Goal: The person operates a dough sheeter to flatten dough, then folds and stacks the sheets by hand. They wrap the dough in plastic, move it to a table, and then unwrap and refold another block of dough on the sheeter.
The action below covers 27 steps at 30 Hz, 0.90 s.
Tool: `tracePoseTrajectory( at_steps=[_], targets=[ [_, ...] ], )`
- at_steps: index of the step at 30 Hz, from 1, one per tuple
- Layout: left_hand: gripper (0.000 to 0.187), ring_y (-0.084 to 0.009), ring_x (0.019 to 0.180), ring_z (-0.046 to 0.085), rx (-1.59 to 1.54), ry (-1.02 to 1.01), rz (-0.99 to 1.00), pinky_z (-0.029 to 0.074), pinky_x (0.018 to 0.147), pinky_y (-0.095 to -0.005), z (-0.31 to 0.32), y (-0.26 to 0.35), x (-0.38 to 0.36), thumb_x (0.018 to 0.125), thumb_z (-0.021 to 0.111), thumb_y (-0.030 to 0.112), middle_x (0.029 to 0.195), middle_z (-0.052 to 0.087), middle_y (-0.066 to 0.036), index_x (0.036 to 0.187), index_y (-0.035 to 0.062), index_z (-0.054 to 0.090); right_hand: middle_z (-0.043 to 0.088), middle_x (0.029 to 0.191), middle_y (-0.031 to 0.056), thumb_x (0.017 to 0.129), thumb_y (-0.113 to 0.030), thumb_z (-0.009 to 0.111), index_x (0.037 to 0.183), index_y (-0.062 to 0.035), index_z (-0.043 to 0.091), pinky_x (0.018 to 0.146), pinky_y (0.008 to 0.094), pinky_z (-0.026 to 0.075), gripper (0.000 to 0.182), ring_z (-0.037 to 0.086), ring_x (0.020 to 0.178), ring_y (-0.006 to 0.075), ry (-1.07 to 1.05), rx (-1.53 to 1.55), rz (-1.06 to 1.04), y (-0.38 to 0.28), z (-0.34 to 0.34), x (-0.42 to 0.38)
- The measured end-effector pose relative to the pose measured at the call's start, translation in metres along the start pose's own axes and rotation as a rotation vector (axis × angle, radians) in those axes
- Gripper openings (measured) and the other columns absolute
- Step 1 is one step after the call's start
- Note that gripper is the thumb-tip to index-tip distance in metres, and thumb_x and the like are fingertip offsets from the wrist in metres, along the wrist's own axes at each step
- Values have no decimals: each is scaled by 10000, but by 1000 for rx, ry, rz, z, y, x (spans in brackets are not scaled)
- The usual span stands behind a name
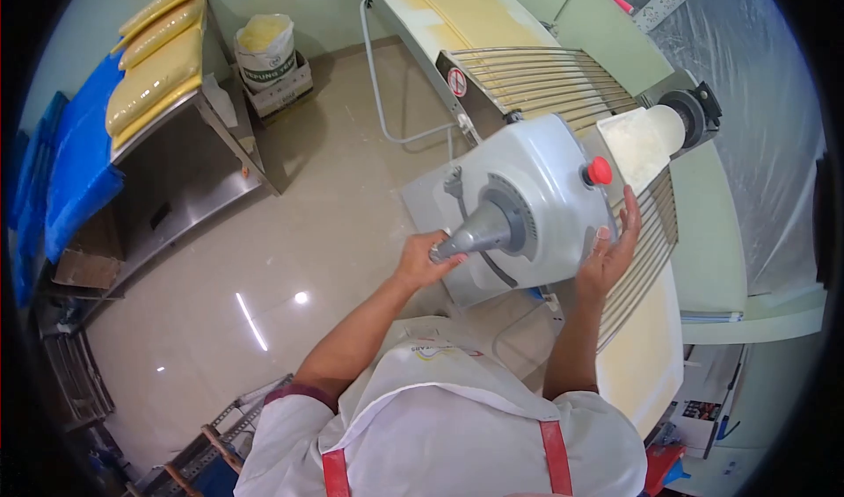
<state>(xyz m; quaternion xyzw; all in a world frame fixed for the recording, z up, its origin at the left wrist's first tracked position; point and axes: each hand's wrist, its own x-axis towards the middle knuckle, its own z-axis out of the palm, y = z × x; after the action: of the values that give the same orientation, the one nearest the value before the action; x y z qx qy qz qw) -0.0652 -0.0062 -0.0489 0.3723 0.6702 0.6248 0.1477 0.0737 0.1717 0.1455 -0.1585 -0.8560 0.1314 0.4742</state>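
Observation:
My left hand (424, 261) is closed around the tip of the grey lever handle (483, 229) on a dough sheeter (556, 159). My right hand (608, 255) rests at the right side of the pale grey housing, fingers apart and pointing up, holding nothing. Just above that hand, a red push button (600, 170) sticks out of the housing. Beyond it lies a tray of white flour-like powder (635, 145). A thin yellow dough sheet (479, 9) lies on the far belt and runs toward the bars of the metal guard (549, 68).
On the left, a steel table (189, 207) bears several yellow wrapped slabs (156, 75) and blue plastic sheeting (83, 163). A flour sack (265, 53) stands in a carton by the wall. The near belt (646, 356) extends beside my right arm. A metal rack (215, 440) is at lower left.

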Motion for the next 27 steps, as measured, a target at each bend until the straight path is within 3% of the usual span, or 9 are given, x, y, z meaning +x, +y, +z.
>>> tracePoseTrajectory(
  at_steps=[3,6,9,11,14,16,19,24,27],
  targets=[
    [323,-293,555,604,27,-32,19,472,534,-359,-2,-2,1,708,789,337,618,595,-125,758,61,628,470,1336,220,862,-97,545,1300,35,462,1070,417,304,465,435,1261,344,-47,7,34,-13,8,13],
    [368,-230,694,616,-21,-242,-103,479,649,-333,-9,-8,2,733,772,364,786,634,-138,857,49,629,477,1335,206,843,-91,566,1290,39,472,1077,405,295,475,436,1266,318,-17,-77,230,-9,11,5],
    [458,-261,902,611,-176,-438,99,464,815,-351,-36,-8,24,764,737,414,976,629,-153,1000,44,607,500,1321,198,863,-168,588,1267,62,483,1076,398,295,476,449,1258,289,145,56,385,6,15,-2],
    [495,-265,1002,578,-202,-494,96,429,894,-367,-73,-26,62,786,707,437,1068,603,-146,1053,38,586,509,1309,202,873,-224,592,1258,71,486,1073,399,299,497,458,1249,291,192,48,460,13,16,-4],
    [406,-233,1039,572,-37,-364,17,420,935,-362,-140,-56,159,865,640,371,1076,614,-102,1082,32,584,521,1286,217,879,-368,589,1247,79,489,1065,410,310,587,480,1224,306,195,-19,559,13,15,-7],
    [256,-242,1015,606,44,-174,1,445,913,-346,-171,-81,254,876,619,198,1035,643,-136,1067,28,604,521,1283,216,877,-436,584,1259,73,475,1060,419,317,646,479,1223,306,183,-43,638,9,16,-3],
    [265,-214,966,630,95,-77,14,476,868,-310,-189,-118,408,888,608,165,1041,658,-129,1113,25,610,499,1302,203,863,-496,586,1294,77,428,1049,422,325,734,489,1194,296,165,-64,699,17,6,-17],
    [331,-252,962,637,218,-123,153,489,867,-350,-120,-185,613,856,640,187,1075,657,-151,1150,38,617,495,1296,174,822,-529,631,1292,49,444,1035,398,336,768,470,1204,268,259,-109,931,4,3,-24],
    [333,-287,968,627,336,-217,107,486,870,-373,-49,-202,641,825,663,197,1077,652,-162,1119,43,638,516,1260,153,779,-552,672,1277,41,469,1036,382,330,801,479,1191,251,244,-208,979,4,-8,-32]
  ],
)
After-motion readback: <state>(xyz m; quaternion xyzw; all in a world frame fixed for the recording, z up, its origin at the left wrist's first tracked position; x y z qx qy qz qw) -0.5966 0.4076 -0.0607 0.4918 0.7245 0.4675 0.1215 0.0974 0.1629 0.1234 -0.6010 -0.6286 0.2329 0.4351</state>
